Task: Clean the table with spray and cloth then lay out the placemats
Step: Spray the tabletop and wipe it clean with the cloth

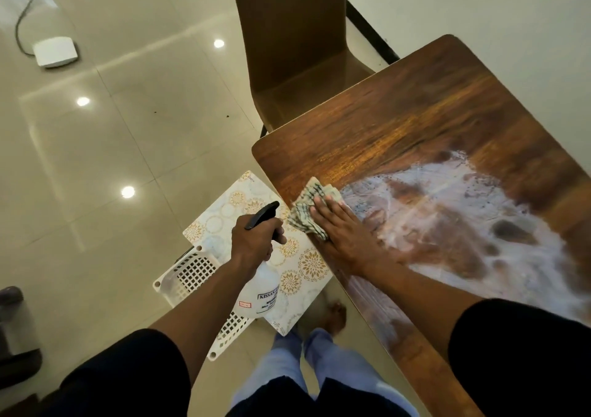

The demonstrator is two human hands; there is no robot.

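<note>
My right hand (343,229) lies flat on checked cloth (308,208) w/ foam at 3 o'clock on the table (399,122); left hand (256,240) grips spray bottle (262,288).

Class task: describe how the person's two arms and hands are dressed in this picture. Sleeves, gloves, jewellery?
Both arms wear short black sleeves, the left sleeve and right sleeve, ending above the elbow, leaving the forearms bare. The left hand and right hand are bare: no gloves. No watch, ring or bracelet shows.

Flat right hand (342,231) on cloth (308,210)
</note>
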